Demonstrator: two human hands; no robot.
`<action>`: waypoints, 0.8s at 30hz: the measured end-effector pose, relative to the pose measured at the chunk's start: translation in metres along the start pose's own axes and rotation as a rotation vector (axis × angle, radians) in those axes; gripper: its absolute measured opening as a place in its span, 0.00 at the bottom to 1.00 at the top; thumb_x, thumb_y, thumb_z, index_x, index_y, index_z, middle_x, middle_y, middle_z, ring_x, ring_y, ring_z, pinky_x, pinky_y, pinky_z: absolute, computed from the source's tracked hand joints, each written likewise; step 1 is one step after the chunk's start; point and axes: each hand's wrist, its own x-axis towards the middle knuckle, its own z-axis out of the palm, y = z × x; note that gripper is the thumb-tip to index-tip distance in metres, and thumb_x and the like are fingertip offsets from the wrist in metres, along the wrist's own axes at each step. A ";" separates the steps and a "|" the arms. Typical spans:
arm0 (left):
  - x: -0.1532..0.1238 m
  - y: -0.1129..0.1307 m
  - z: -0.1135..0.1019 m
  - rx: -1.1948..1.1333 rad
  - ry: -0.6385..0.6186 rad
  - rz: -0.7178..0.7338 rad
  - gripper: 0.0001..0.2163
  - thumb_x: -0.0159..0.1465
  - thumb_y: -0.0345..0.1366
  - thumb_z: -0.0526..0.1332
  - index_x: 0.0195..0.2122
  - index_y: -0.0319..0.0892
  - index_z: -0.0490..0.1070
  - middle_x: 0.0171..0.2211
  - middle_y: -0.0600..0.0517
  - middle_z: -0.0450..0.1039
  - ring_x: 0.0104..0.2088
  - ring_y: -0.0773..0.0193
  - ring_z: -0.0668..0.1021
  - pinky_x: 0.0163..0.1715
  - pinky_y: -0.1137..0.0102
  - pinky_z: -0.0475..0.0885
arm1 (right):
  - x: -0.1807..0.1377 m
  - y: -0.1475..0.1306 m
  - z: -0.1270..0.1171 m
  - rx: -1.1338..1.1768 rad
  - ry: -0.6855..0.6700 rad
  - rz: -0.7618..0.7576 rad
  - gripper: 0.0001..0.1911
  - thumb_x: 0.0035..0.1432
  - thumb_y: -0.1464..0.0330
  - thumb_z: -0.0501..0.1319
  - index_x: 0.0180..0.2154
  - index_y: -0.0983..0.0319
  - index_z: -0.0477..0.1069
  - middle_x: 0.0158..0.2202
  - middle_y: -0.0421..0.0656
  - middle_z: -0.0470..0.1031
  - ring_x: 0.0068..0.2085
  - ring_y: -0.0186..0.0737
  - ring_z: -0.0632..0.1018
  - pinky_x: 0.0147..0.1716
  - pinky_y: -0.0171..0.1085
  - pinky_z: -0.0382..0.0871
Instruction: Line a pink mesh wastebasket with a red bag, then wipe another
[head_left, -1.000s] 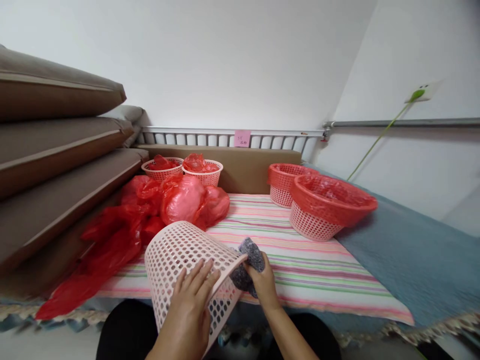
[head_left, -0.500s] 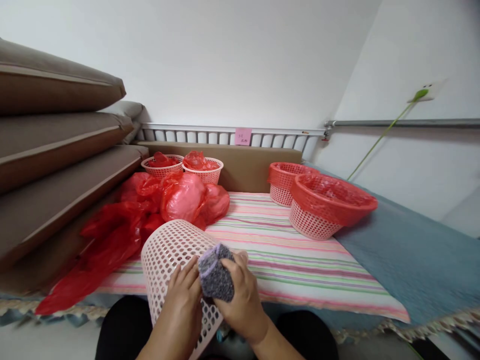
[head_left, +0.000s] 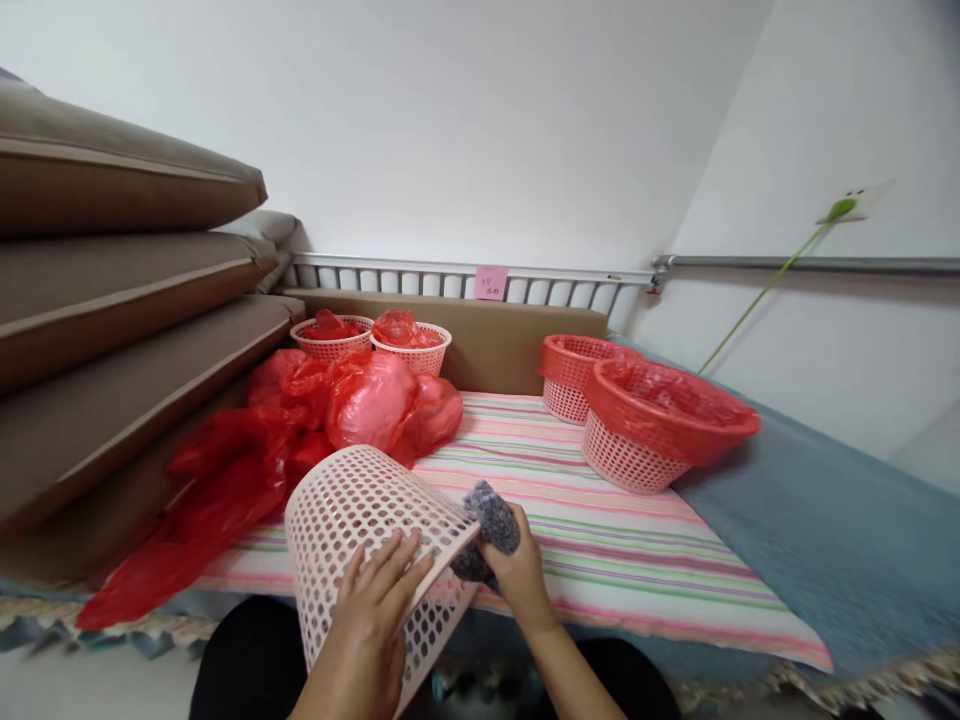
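Note:
A pale pink perforated plastic basket lies tilted on its side before me, its rim facing the lower right. My left hand presses on the outer wall near the rim, fingers stretched out and spread; its thumb is hidden. In my right hand is a dark grey fuzzy cloth with a light purple edge. The cloth is folded over the basket's rim, and the fingers pinch it there. Part of it shows inside the basket through the opening.
Crumpled red plastic bags lie behind the basket. Two pink baskets holding red plastic stand farther back. At right are two baskets lined with red bags, on a striped cloth. Brown cushions are stacked left.
My right hand and the cloth have moved right, from near my left fingers to farther along the rim. My left hand's fingers have spread wider on the basket wall.

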 end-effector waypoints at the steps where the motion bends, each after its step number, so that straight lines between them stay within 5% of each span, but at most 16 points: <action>1: 0.001 0.001 -0.001 0.011 -0.008 -0.001 0.35 0.49 0.18 0.47 0.59 0.45 0.58 0.60 0.47 0.59 0.60 0.51 0.62 0.51 0.42 0.62 | 0.002 0.002 -0.001 0.035 -0.002 0.017 0.17 0.44 0.68 0.61 0.40 0.60 0.63 0.33 0.40 0.74 0.34 0.41 0.75 0.34 0.37 0.70; 5: 0.014 0.004 -0.013 0.048 -0.050 -0.053 0.34 0.48 0.19 0.48 0.59 0.43 0.60 0.60 0.49 0.59 0.60 0.52 0.63 0.53 0.44 0.63 | 0.003 -0.010 0.000 0.001 -0.023 -0.023 0.18 0.44 0.70 0.61 0.41 0.60 0.63 0.34 0.40 0.73 0.34 0.40 0.75 0.34 0.36 0.70; 10: 0.026 0.002 -0.023 0.054 -0.136 -0.129 0.31 0.48 0.20 0.49 0.55 0.40 0.65 0.57 0.46 0.65 0.57 0.51 0.68 0.52 0.48 0.65 | -0.014 -0.046 0.016 -0.197 -0.124 -0.294 0.25 0.40 0.75 0.59 0.44 0.59 0.62 0.39 0.43 0.71 0.40 0.42 0.73 0.41 0.38 0.67; 15: 0.021 -0.003 -0.016 0.034 -0.047 -0.097 0.30 0.47 0.20 0.50 0.53 0.40 0.68 0.56 0.43 0.67 0.56 0.49 0.69 0.51 0.47 0.66 | -0.020 -0.053 0.023 -0.235 -0.136 -0.437 0.30 0.36 0.75 0.60 0.46 0.59 0.62 0.43 0.45 0.69 0.43 0.44 0.73 0.44 0.41 0.67; 24: 0.012 -0.002 -0.015 0.023 -0.071 -0.094 0.34 0.45 0.18 0.49 0.55 0.45 0.66 0.57 0.49 0.65 0.57 0.51 0.68 0.52 0.46 0.65 | -0.005 0.045 0.016 0.150 -0.031 0.138 0.18 0.44 0.63 0.64 0.38 0.62 0.67 0.33 0.42 0.76 0.35 0.43 0.76 0.35 0.40 0.70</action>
